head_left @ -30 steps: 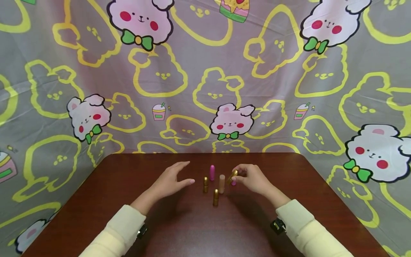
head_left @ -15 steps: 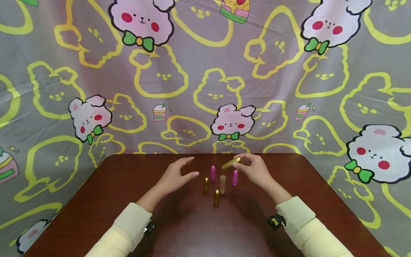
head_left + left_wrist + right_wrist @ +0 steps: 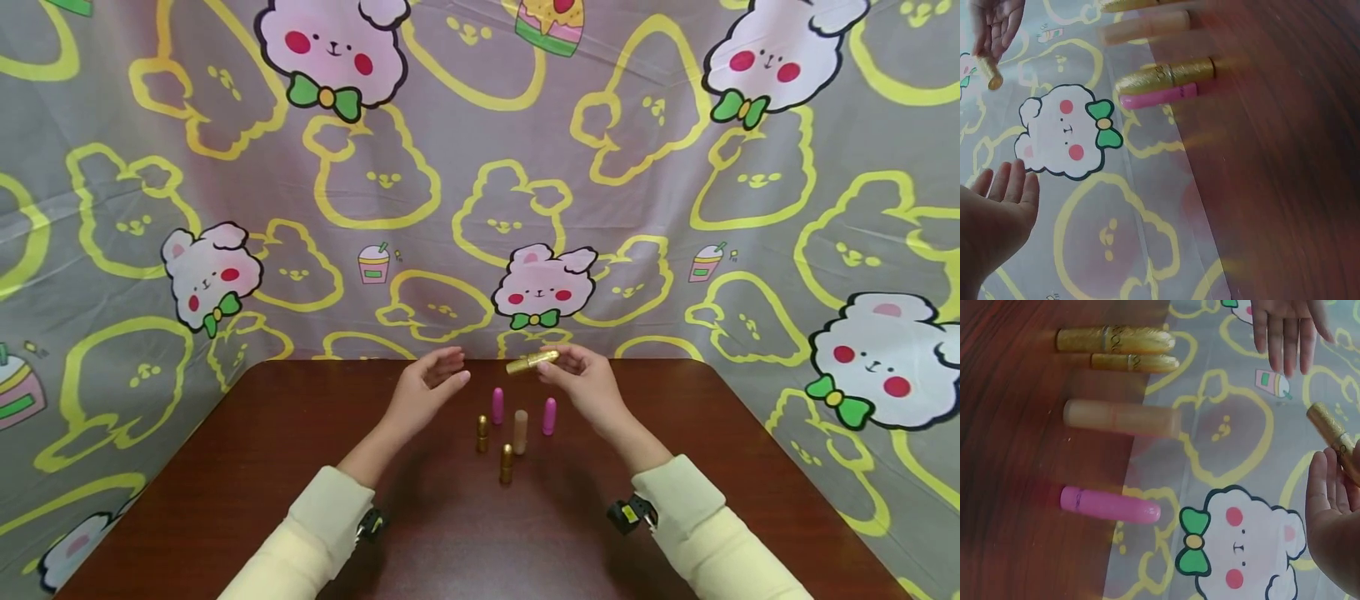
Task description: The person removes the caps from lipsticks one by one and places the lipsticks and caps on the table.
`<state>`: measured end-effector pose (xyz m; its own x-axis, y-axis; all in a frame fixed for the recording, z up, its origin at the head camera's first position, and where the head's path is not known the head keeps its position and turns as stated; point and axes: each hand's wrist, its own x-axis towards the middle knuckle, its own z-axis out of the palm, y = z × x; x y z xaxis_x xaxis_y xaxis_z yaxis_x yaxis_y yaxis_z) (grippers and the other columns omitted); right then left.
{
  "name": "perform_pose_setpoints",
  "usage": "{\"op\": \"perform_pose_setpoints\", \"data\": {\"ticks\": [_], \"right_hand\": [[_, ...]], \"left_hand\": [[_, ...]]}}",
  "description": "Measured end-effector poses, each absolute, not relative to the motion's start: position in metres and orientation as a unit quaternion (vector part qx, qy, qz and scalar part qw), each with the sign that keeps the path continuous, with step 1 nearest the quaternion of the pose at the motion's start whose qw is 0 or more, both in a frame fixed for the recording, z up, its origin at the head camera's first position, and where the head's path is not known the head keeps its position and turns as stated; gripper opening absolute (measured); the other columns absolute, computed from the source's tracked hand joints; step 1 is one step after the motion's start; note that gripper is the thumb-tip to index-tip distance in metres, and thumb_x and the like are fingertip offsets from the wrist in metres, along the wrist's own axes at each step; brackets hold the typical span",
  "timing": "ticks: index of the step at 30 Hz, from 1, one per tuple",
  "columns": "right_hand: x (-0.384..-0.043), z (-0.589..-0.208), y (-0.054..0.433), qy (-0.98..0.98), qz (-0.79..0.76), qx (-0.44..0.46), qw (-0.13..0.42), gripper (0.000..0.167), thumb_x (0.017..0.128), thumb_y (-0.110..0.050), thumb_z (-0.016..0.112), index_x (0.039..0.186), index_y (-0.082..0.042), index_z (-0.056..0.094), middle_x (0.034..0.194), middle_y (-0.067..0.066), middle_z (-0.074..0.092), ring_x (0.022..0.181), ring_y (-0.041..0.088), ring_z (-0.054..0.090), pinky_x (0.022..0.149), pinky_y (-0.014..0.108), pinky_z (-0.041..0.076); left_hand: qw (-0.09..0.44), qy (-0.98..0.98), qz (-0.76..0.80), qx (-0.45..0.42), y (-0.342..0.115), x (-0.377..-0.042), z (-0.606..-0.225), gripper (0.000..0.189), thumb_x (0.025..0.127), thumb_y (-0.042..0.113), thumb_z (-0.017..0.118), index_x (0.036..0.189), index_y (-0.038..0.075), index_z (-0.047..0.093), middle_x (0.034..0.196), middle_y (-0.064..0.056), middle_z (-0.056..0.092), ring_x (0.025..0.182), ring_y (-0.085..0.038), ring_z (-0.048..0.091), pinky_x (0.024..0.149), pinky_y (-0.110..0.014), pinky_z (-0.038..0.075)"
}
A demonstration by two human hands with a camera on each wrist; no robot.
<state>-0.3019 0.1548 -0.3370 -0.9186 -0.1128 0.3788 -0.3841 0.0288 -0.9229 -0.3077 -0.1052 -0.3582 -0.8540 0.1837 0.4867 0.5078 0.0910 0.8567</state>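
Observation:
My right hand [image 3: 592,387] pinches a gold lipstick tube [image 3: 531,362] between thumb and fingers, raised over the back of the table and lying almost level. Its far end points toward my left hand [image 3: 423,390], which is held up with relaxed fingers and nothing in it. In the right wrist view the held gold tube [image 3: 1333,432] shows dark lettering. Below and between the hands several tubes stand upright: a pink one [image 3: 498,406], another pink one [image 3: 550,416], a beige one [image 3: 521,432], a gold one [image 3: 482,434] and a nearer gold one [image 3: 507,464].
The dark red-brown table [image 3: 480,542] ends at a back edge just behind the tubes. A grey curtain [image 3: 450,250] with cartoon rabbits hangs around the back and sides.
My right hand has lifted the gold tube from beside the right pink tube, up and leftward, turning it nearly level. My left hand has risen and moved slightly right. The standing tubes have stayed put.

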Motion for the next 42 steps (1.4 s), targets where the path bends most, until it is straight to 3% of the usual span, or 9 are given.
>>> {"op": "perform_pose_setpoints", "data": {"ticks": [7,13,19,28,34,42], "right_hand": [[-0.301,-0.334,0.146,-0.669,0.715,0.17,0.112,0.034,0.089,-0.001,0.068,0.118,0.014,0.058,0.106,0.014,0.067,0.092,0.025,0.069,0.082,0.036,0.055],[-0.299,-0.329,0.139,-0.623,0.756,0.17,0.106,0.035,0.091,0.001,0.065,0.121,0.016,0.054,0.101,0.004,0.068,0.09,0.016,0.068,0.084,0.035,0.054],[-0.297,-0.325,0.132,-0.59,0.786,0.155,0.1,0.037,0.092,0.004,0.062,0.123,0.019,0.048,0.097,0.002,0.068,0.087,0.016,0.067,0.083,0.036,0.055],[-0.295,-0.322,0.123,-0.561,0.81,0.145,0.091,0.02,0.093,-0.001,0.063,0.113,0.001,0.061,0.101,0.006,0.065,0.091,0.018,0.067,0.085,0.035,0.054],[-0.293,-0.319,0.117,-0.543,0.823,0.143,0.081,0.027,0.094,0.0,0.061,0.119,0.009,0.056,0.098,0.006,0.065,0.089,0.017,0.067,0.086,0.035,0.053],[-0.293,-0.319,0.111,-0.525,0.834,0.152,0.074,0.015,0.094,0.002,0.059,0.109,-0.001,0.062,0.099,0.007,0.066,0.089,0.017,0.069,0.086,0.034,0.053]], "left_hand": [[0.166,-0.676,-0.679,-0.234,-0.09,-0.308,-0.352,0.035,0.088,0.0,0.069,0.121,-0.008,0.06,0.116,-0.023,0.065,0.11,-0.033,0.062,0.092,-0.029,0.049],[0.163,-0.633,-0.727,-0.209,-0.079,-0.306,-0.348,0.032,0.089,0.0,0.068,0.119,-0.009,0.061,0.114,-0.025,0.065,0.101,-0.02,0.065,0.091,-0.03,0.051],[0.151,-0.579,-0.778,-0.194,-0.068,-0.305,-0.348,0.031,0.089,-0.005,0.065,0.118,-0.015,0.057,0.114,-0.032,0.062,0.097,-0.015,0.066,0.09,-0.03,0.051],[0.155,-0.534,-0.807,-0.2,-0.053,-0.304,-0.345,0.032,0.087,-0.005,0.066,0.115,-0.016,0.058,0.103,-0.01,0.07,0.095,-0.015,0.066,0.088,-0.031,0.052],[0.154,-0.536,-0.81,-0.184,-0.048,-0.303,-0.341,0.034,0.084,-0.005,0.069,0.115,-0.015,0.06,0.101,-0.007,0.069,0.095,-0.016,0.065,0.086,-0.029,0.053],[0.147,-0.52,-0.821,-0.183,-0.042,-0.304,-0.338,0.033,0.084,-0.005,0.07,0.114,-0.015,0.06,0.097,-0.004,0.069,0.092,-0.015,0.065,0.084,-0.026,0.053]]}}
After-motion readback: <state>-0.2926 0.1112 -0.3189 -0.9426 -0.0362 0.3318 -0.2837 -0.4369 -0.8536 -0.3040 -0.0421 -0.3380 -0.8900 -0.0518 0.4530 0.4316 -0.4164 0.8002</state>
